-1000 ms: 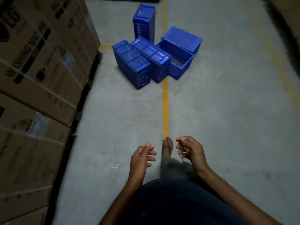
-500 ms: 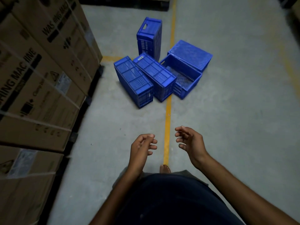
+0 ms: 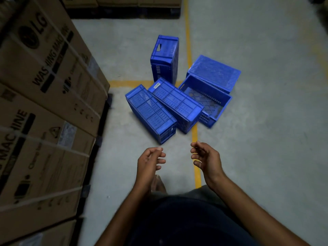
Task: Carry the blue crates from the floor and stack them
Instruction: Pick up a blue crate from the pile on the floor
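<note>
Several blue plastic crates lie clustered on the grey floor ahead. The nearest crate lies on its side, touching a second one beside it. An open-topped crate sits to their right, with an upturned crate behind it. One crate stands on end at the back. My left hand and my right hand hover just short of the nearest crate, fingers loosely curled and apart, holding nothing.
Tall stacks of strapped cardboard washing-machine boxes on dark pallets line the left side. More boxes on a pallet close off the far end. A yellow floor line runs under the crates. Bare concrete lies to the right.
I have walked closer: the crates now sit lower and larger in view, just beyond my fingertips. Both hands stay raised and empty.
</note>
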`<state>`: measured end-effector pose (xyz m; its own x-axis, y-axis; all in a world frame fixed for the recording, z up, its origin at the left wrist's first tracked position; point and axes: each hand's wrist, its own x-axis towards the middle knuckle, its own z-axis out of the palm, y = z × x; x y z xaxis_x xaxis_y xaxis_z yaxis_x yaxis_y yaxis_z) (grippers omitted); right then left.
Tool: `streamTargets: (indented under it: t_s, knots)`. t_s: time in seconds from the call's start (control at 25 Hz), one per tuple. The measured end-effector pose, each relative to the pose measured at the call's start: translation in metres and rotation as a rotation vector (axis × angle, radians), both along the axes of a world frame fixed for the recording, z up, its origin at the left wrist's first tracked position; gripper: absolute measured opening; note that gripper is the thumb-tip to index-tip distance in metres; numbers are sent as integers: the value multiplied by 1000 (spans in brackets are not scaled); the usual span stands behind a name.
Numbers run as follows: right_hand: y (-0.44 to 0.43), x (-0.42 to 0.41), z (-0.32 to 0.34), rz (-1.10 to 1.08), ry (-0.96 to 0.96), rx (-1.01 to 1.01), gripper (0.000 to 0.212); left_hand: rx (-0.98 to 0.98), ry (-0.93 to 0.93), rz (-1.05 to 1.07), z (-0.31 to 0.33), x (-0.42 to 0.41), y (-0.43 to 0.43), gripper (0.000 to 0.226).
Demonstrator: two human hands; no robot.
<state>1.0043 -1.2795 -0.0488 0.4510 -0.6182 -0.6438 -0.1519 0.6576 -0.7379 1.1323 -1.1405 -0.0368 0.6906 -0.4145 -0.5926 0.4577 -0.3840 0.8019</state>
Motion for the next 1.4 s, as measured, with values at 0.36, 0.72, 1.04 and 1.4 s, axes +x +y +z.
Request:
streamTargets:
  t_s: [0.36, 0.72, 1.04, 1.4]
  knots:
    - [-111, 141, -46, 79, 75, -64, 20, 109, 18, -47, -33, 146, -114, 19]
    - [-217, 233, -167, 213, 364, -27, 14, 201, 64, -76, -152, 221, -198, 9]
    - [-227, 300, -361, 230, 483, -23, 29, 415, 18, -292, -361, 301, -202, 9]
    - [-240, 314, -497, 462, 777, -255, 60, 412, -9, -374, -474, 339, -217, 5]
